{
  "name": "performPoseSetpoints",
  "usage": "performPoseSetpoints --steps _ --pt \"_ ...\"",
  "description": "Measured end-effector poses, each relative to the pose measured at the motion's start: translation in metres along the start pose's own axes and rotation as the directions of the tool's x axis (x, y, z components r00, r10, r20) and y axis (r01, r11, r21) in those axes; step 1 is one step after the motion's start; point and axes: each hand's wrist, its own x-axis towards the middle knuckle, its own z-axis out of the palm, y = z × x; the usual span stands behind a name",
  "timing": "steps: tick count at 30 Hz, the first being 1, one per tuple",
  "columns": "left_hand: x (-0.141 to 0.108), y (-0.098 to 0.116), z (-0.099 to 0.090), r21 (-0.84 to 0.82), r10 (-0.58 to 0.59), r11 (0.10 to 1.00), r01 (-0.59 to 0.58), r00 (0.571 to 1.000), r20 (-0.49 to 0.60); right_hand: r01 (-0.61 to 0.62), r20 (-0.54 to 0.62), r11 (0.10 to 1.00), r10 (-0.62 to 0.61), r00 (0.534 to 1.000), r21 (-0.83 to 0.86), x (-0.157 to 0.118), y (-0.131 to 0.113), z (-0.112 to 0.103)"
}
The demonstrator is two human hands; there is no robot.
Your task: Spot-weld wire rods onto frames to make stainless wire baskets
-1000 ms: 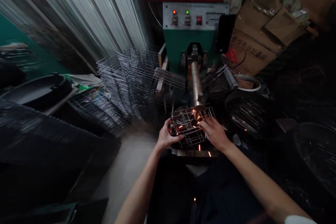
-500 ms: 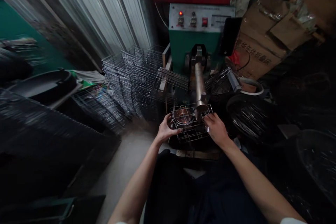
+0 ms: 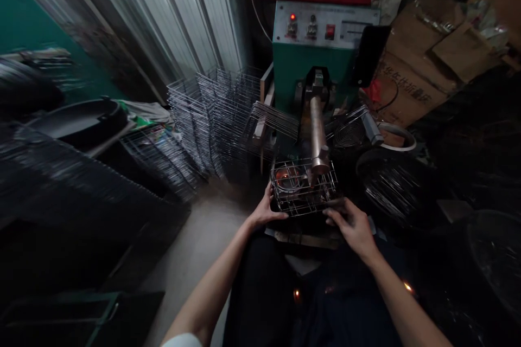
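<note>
A small wire basket [image 3: 303, 209] sits under the metal rod [image 3: 318, 135] of a green machine [image 3: 285, 73]. Its left side is gripped by my left hand [image 3: 265, 210], thumb along the front edge. My right hand [image 3: 352, 223] is at the basket's front right corner, fingers bent together; whether they hold a wire or a small part is too dark to tell. Beneath the wires at the left a coppery round part [image 3: 287, 178] shows. The rod's tip reaches down to the basket.
Stacked wire baskets [image 3: 203, 119] stand left of the machine. Cardboard boxes [image 3: 415, 81] are at the right, above a dark bowl of thin metal pieces [image 3: 386, 184]. A dark phone-like slab [image 3: 371, 55] leans on the machine. Bright sparks show near my lap.
My right hand has moved back and right, from beside the rod to the basket's front corner. Sparks have appeared low in the view. The whole view has shifted slightly.
</note>
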Motion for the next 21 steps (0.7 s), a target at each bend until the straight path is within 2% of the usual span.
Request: performPoseSetpoints --steps 3,7,10,12,14,16,17,19,21 --pt "-0.001 -0.003 0.004 -0.035 -0.064 0.997 0.062 0.997 -0.033 -0.110 -0.050 0.975 0.122 0.991 0.194 -0.011 0.000 0.004" --pt "-0.018 0.013 -0.001 -0.017 -0.080 0.997 0.080 0.996 -0.040 -0.169 -0.013 0.943 0.180 0.984 0.287 -0.021 -0.014 -0.001" --pt "-0.043 0.030 -0.005 0.157 0.017 0.987 -0.020 1.000 0.020 -0.263 0.052 0.909 0.260 0.964 0.324 -0.035 -0.027 -0.014" --pt "-0.055 0.046 0.000 0.327 0.094 0.937 -0.126 0.989 0.111 -0.322 0.125 0.879 0.297 0.947 0.353 -0.042 -0.033 -0.022" --pt "-0.059 0.063 0.013 0.462 0.124 0.864 -0.197 0.975 0.184 -0.339 0.245 0.868 0.263 0.933 0.362 -0.045 -0.039 -0.026" --pt "-0.054 0.080 0.030 0.569 0.119 0.798 -0.199 0.977 0.175 -0.296 0.387 0.910 0.171 0.906 0.291 -0.043 -0.041 -0.025" --pt "-0.050 0.087 0.039 0.615 0.116 0.767 -0.183 0.982 0.148 -0.232 0.437 0.949 0.121 0.891 0.211 -0.040 -0.041 -0.022" --pt "-0.043 0.100 0.055 0.687 0.122 0.709 -0.158 0.987 0.101 -0.032 0.470 0.999 0.030 0.882 -0.004 -0.033 -0.038 -0.014" --pt "-0.039 0.110 0.067 0.728 0.142 0.666 -0.162 0.986 0.090 0.200 0.446 0.957 -0.088 0.891 -0.212 -0.025 -0.029 -0.005"
